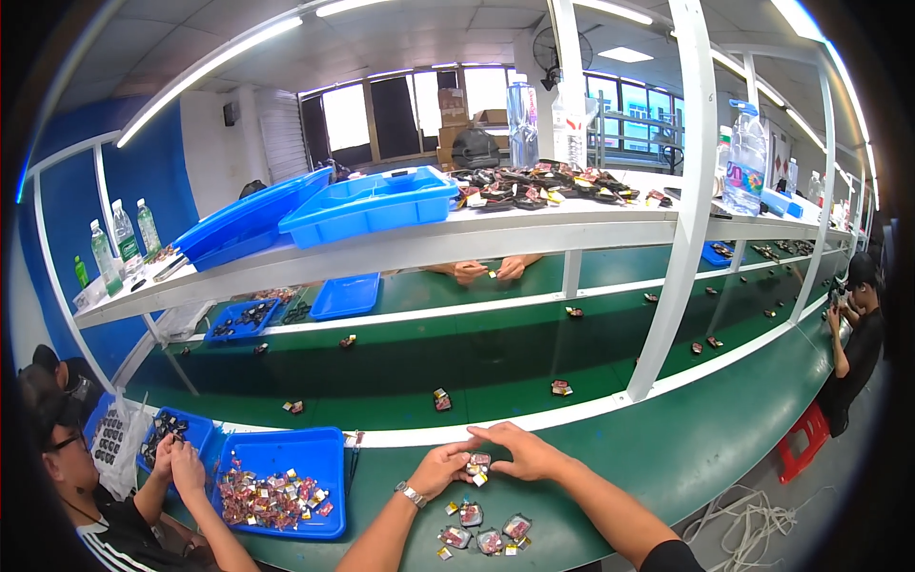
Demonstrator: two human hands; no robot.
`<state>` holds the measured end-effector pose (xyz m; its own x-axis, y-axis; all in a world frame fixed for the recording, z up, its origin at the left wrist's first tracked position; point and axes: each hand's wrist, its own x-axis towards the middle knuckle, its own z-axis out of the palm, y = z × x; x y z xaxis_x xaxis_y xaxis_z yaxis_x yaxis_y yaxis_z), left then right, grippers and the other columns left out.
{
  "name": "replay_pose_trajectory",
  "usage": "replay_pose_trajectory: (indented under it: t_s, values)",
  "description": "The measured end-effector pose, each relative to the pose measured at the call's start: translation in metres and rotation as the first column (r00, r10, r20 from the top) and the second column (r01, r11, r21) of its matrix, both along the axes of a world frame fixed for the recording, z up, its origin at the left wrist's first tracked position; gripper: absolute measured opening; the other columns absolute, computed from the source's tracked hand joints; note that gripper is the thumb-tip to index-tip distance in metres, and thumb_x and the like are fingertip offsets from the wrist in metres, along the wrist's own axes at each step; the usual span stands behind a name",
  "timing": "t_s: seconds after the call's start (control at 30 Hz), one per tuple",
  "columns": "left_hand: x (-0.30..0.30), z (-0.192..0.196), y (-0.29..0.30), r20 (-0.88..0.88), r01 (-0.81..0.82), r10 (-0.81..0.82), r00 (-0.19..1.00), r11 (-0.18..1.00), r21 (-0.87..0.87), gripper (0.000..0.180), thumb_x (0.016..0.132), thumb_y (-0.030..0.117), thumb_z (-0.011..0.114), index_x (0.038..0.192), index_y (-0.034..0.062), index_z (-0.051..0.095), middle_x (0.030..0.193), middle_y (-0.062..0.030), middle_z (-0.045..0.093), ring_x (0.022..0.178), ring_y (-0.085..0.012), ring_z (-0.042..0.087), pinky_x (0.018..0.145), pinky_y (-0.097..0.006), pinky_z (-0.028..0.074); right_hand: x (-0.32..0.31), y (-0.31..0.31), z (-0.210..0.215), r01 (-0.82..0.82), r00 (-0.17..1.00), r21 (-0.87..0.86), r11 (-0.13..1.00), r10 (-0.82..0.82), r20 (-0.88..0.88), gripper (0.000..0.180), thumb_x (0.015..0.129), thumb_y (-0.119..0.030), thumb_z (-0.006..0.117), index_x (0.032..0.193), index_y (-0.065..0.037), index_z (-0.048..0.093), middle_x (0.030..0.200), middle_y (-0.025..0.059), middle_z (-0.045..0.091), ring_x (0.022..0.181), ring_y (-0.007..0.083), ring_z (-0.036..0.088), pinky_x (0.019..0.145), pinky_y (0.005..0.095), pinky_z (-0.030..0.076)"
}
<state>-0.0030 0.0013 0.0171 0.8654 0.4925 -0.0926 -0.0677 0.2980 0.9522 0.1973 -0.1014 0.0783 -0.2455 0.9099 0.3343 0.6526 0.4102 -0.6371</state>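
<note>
Over the green bench, my left hand (pixel 441 471) grips a small circuit assembly (pixel 478 463) in a dark shell, with red wires and a yellow-white tab. My right hand (pixel 522 450) arches in from the other side, fingers apart. Its fingertips reach the left hand's fingers, and its thumb is beside the assembly; contact is hard to make out. Just below my hands lie several similar assemblies (pixel 489 541) in a loose group on the bench. A blue tray (pixel 334 440) left of my left forearm holds many small red-wired parts with pale tabs.
A co-worker (pixel 71 467) sits close at left, hands together above another blue tray (pixel 204 426). Beyond a white rail, a green belt (pixel 515 405) carries scattered assemblies. A white post (pixel 681 200) and loaded shelf (pixel 381 240) stand ahead. Another person (pixel 858 324) stands far right by a red stool (pixel 803 443).
</note>
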Motion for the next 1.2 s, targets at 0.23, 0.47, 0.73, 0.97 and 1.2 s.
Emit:
replay_pose_trajectory:
  t_s: [0.23,0.47,0.73,0.97,1.2]
  values:
    - [-0.001,-0.003,-0.007,0.069,-0.178,0.184,0.980,0.979,-0.096,0.038,0.096,0.011,0.056,0.131,-0.0019,0.047,0.119,-0.0127,0.060,0.105,-0.0217,0.063,0.089,-0.038,0.056,-0.030,0.004,-0.032,0.267,0.963,0.222,0.938,-0.270,-0.020,0.029,0.081,-0.013,0.071,0.110,-0.013,0.069,0.107,0.0080,0.063,0.099,0.0269,0.060,0.084,0.0363,0.051]
    - [0.000,0.002,-0.004,0.117,-0.233,0.255,0.960,0.957,-0.174,0.028,0.095,0.004,0.055,0.122,-0.0007,0.052,0.117,-0.0133,0.061,0.106,-0.0219,0.062,0.094,-0.041,0.055,-0.022,0.013,-0.029,0.135,0.971,0.443,0.887,-0.208,0.121,0.026,0.076,-0.012,0.073,0.102,-0.012,0.069,0.109,0.0080,0.062,0.094,0.0273,0.061,0.076,0.0364,0.053]
    - [0.008,0.003,-0.005,0.038,-0.261,0.263,0.964,0.964,-0.057,0.027,0.097,-0.001,0.047,0.123,-0.0060,0.052,0.115,-0.0146,0.061,0.105,-0.0211,0.063,0.094,-0.036,0.055,-0.017,0.020,-0.029,0.108,0.969,0.381,0.918,-0.182,0.166,0.021,0.075,-0.009,0.069,0.095,-0.007,0.062,0.117,0.0106,0.057,0.108,0.0297,0.055,0.089,0.0393,0.048]
    - [0.008,0.005,-0.009,0.004,-0.231,0.232,0.973,0.973,-0.025,0.030,0.096,-0.002,0.049,0.125,-0.0060,0.050,0.118,-0.0165,0.061,0.106,-0.0223,0.063,0.093,-0.036,0.055,-0.012,0.015,-0.039,0.123,0.990,0.246,0.961,-0.137,0.040,0.015,0.077,-0.011,0.072,0.090,-0.007,0.067,0.120,0.0101,0.056,0.113,0.0297,0.052,0.094,0.0393,0.046]
    - [0.001,0.002,-0.006,0.055,-0.136,0.137,0.989,0.990,-0.024,0.039,0.092,-0.005,0.054,0.130,-0.0048,0.046,0.119,-0.0174,0.060,0.107,-0.0228,0.062,0.095,-0.038,0.054,-0.016,0.013,-0.042,0.165,0.986,0.152,0.974,-0.161,-0.039,0.011,0.080,-0.013,0.070,0.088,-0.006,0.068,0.121,0.0089,0.057,0.116,0.0284,0.051,0.096,0.0382,0.045]
